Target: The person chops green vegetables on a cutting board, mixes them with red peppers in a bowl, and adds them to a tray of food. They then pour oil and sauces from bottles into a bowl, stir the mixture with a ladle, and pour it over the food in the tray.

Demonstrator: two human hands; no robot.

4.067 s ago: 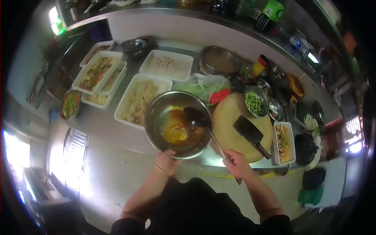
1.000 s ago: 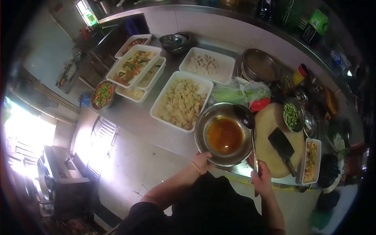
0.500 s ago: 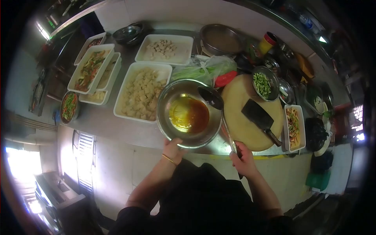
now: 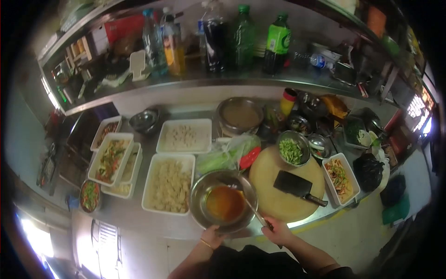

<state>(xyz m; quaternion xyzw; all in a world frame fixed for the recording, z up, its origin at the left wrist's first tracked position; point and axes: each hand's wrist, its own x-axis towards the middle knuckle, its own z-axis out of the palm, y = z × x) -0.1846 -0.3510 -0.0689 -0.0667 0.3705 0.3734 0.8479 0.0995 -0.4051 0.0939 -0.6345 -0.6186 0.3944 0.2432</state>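
My left hand (image 4: pixel 213 236) is closed on the near rim of a steel mixing bowl (image 4: pixel 198 204), thumb over the edge. Reddish-brown liquid (image 4: pixel 225 203) with a yellowish tinge pools at its bottom. In my right hand (image 4: pixel 278 231) is the handle of a ladle (image 4: pixel 252 210), which slants up and left into the bowl. The ladle's head lies by the bowl's far inner wall and is hard to make out. Right of the bowl, a cleaver (image 4: pixel 292 184) rests on a round chopping board (image 4: pixel 262 190).
A white tray of pale cubes (image 4: pixel 169 183) stands left of the bowl. Bagged greens (image 4: pixel 218 158) and red peppers (image 4: pixel 250 158) lie behind it. A bowl of chopped greens (image 4: pixel 291 151) sits on the board's far edge. Above runs a shelf (image 4: pixel 186 88) with several bottles.
The view has tilted up, bringing the shelf into sight. The ladle's head has gone from the bowl's right rim into the bowl. The liquid looks more evenly mixed.
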